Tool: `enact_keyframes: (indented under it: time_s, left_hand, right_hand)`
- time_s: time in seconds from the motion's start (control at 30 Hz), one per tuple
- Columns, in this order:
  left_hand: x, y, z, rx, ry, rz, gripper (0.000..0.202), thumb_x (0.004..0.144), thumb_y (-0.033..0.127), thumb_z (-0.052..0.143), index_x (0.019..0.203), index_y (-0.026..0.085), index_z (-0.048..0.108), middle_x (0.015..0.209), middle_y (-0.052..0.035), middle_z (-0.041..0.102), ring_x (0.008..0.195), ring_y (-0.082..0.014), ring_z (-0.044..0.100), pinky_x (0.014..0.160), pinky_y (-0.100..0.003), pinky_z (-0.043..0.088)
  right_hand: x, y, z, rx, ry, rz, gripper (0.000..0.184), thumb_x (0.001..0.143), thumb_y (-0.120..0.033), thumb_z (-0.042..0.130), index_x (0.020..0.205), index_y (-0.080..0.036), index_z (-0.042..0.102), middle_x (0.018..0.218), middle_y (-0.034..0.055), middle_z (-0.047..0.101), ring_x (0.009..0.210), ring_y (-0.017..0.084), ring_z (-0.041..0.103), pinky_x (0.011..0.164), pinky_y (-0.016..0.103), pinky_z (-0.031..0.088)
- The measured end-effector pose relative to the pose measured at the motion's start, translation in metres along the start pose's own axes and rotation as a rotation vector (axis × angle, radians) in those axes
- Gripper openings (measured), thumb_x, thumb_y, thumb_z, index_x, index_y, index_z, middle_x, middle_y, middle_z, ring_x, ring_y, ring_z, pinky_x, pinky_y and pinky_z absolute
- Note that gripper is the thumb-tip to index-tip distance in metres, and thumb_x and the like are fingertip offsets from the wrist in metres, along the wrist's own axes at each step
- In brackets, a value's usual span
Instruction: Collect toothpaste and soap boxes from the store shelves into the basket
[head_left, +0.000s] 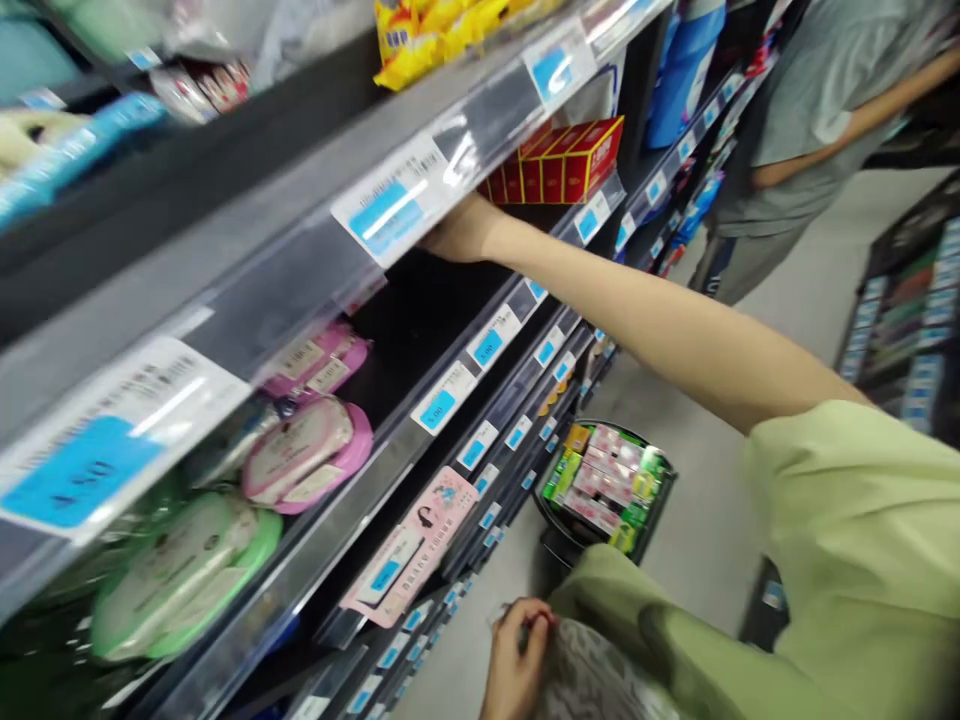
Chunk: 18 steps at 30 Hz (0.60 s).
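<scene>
My right arm, in a light green sleeve, reaches across into a shelf compartment. My right hand is partly hidden behind the upper shelf's price strip, so its fingers do not show. It is beside a row of small red boxes with yellow edges. Low in the view, my left hand is closed, with its fingers curled near patterned grey cloth. A bit of something clear shows at its fingertips, too blurred to name. Left of my right hand, pink oval packs and a green oval pack lie on the same shelf.
A black basket on the floor holds pink and green boxes. Price labels line the shelf edges. Yellow packets lie above. A person in grey stands farther along the aisle, and another shelf is at right.
</scene>
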<state>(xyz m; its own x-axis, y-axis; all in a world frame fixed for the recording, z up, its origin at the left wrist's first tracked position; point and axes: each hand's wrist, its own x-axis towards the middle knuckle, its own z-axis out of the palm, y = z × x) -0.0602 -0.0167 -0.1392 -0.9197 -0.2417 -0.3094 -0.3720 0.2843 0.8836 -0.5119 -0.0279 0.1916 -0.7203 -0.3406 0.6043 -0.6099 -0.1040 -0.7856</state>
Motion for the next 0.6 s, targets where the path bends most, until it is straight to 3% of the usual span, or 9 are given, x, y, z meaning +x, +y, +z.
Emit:
enact_keyframes:
  time_s: [0.07,0.1,0.17,0.27,0.37,0.47,0.6]
  left_hand:
    - [0.001,0.004,0.002,-0.010,-0.071,-0.024,0.038,0.101,0.048,0.046,0.101,0.020,0.071,0.098,-0.0070,0.075,0.097,-0.0215,0.068,0.091,-0.032,0.050]
    - [0.003,0.005,0.003,-0.013,-0.105,-0.030,0.037,0.101,0.047,0.045,0.102,0.020,0.071,0.099,-0.0069,0.075,0.099,-0.0212,0.068,0.092,-0.032,0.050]
    - [0.006,0.003,0.008,-0.012,-0.155,-0.029,0.035,0.101,0.044,0.045,0.103,0.020,0.070,0.100,-0.0066,0.075,0.098,-0.0206,0.068,0.091,-0.031,0.050]
    - [0.012,-0.001,0.018,0.011,-0.205,0.006,0.031,0.101,0.040,0.047,0.104,0.021,0.070,0.100,-0.0056,0.076,0.096,-0.0197,0.069,0.090,-0.030,0.052]
    - [0.018,0.000,0.027,0.046,-0.260,0.025,0.027,0.099,0.037,0.049,0.105,0.022,0.071,0.101,-0.0050,0.077,0.096,-0.0196,0.070,0.090,-0.029,0.053]
    - [0.024,0.007,0.031,0.087,-0.323,0.031,0.027,0.098,0.035,0.050,0.105,0.022,0.072,0.102,-0.0051,0.077,0.097,-0.0198,0.070,0.091,-0.029,0.053]
    - [0.030,0.014,0.031,0.124,-0.343,0.060,0.029,0.099,0.036,0.047,0.106,0.022,0.071,0.104,-0.0054,0.076,0.098,-0.0201,0.070,0.090,-0.030,0.054]
  right_hand:
    - [-0.043,-0.007,-0.042,-0.255,-0.138,-0.222,0.013,0.090,-0.019,0.068,0.096,-0.009,0.075,0.098,-0.0005,0.078,0.107,0.021,0.072,0.105,0.043,0.053]
    - [-0.069,-0.010,-0.063,-0.269,-0.085,-0.261,0.018,0.096,-0.024,0.062,0.102,-0.012,0.074,0.104,0.0014,0.078,0.105,0.021,0.072,0.102,0.041,0.056]
    - [-0.130,-0.008,-0.099,-0.115,0.008,-0.186,0.019,0.100,-0.027,0.058,0.108,-0.018,0.072,0.111,0.0036,0.078,0.108,0.019,0.073,0.096,0.035,0.059]
    - [-0.229,0.032,-0.140,0.104,0.126,0.115,0.014,0.096,-0.029,0.061,0.107,-0.023,0.066,0.104,0.0045,0.080,0.101,0.021,0.076,0.086,0.037,0.063]
    - [-0.325,0.103,-0.164,0.129,0.293,0.414,0.015,0.082,-0.023,0.065,0.096,-0.024,0.059,0.110,0.0053,0.078,0.100,0.021,0.076,0.089,0.039,0.061]
    - [-0.411,0.168,-0.173,-0.019,0.357,0.866,0.018,0.075,-0.027,0.057,0.092,-0.023,0.053,0.111,0.0083,0.076,0.098,0.021,0.075,0.089,0.038,0.059]
    - [-0.496,0.213,-0.168,-0.149,0.294,1.113,0.024,0.072,-0.030,0.057,0.094,-0.020,0.054,0.099,0.0118,0.076,0.085,0.023,0.074,0.075,0.038,0.060]
